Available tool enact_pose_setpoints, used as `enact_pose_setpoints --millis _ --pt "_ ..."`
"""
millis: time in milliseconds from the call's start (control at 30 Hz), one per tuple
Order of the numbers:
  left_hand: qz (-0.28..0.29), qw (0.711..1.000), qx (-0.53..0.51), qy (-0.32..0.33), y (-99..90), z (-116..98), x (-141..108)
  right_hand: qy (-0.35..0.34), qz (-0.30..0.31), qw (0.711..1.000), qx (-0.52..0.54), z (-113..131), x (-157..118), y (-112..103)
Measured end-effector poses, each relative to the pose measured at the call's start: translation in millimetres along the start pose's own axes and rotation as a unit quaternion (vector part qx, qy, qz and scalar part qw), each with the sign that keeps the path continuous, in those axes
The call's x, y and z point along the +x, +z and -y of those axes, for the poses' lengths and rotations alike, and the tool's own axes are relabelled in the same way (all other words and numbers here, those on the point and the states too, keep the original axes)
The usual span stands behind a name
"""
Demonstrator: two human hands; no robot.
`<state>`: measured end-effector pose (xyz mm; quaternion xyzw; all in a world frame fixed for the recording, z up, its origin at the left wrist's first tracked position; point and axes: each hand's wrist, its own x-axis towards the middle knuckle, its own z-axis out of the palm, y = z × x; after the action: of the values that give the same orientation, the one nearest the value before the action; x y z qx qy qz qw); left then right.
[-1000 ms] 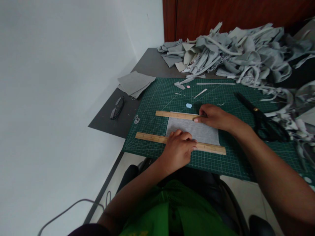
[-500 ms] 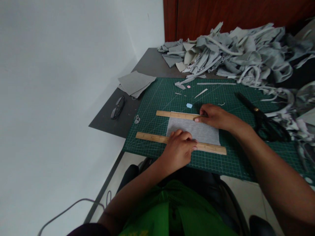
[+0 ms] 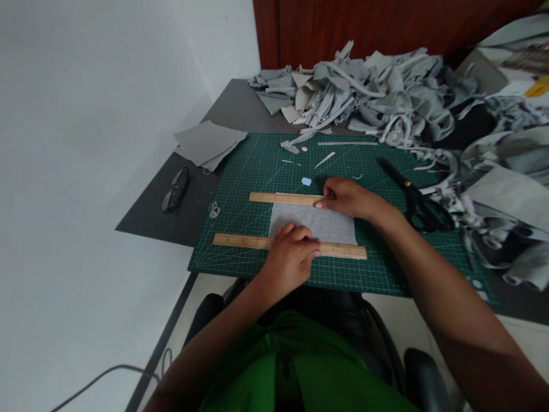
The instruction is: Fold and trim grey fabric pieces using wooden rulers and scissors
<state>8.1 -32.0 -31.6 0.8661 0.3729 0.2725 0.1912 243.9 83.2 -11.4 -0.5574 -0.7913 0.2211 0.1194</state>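
Observation:
A light grey fabric piece [image 3: 330, 224] lies flat on the green cutting mat [image 3: 240, 171]. Across its near edge runs one wooden ruler [image 3: 240, 240], and my left hand [image 3: 291, 257] is closed on it near the middle. A second wooden ruler [image 3: 278, 198] lies along the far edge of the fabric. My right hand [image 3: 349, 199] grips that ruler's right end, thumb on the near side and fingers curled at the far side. The right end of the far ruler is hidden under this hand.
Black scissors [image 3: 418, 200] lie on the mat to the right. Grey fabric scraps [image 3: 364, 91] are heaped at the back and right. Grey sheets [image 3: 210, 143] and glasses [image 3: 175, 190] lie at the left. A blue chip [image 3: 306, 181] sits beyond the far ruler.
The whole view has shifted, so the table appears further left and more of the right side shows. Both hands keep their places on the rulers.

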Motion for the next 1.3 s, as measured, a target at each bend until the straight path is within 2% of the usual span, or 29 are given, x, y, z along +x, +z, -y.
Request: enact_pose_setpoints --millis 767,1067,1300 --pt "0.004 1.0 0.006 -0.001 -1.9 -2 1 -0.032 0.0 0.999 -0.003 2 -3 -3" --pt "0.058 0.996 -0.061 -0.011 -15.7 1 5 -0.025 0.003 1.0 0.003 1 -1 -3" --pt "0.063 0.998 -0.028 -0.013 -11.4 3 3 -0.042 0.007 0.999 0.017 0 -3 -3"
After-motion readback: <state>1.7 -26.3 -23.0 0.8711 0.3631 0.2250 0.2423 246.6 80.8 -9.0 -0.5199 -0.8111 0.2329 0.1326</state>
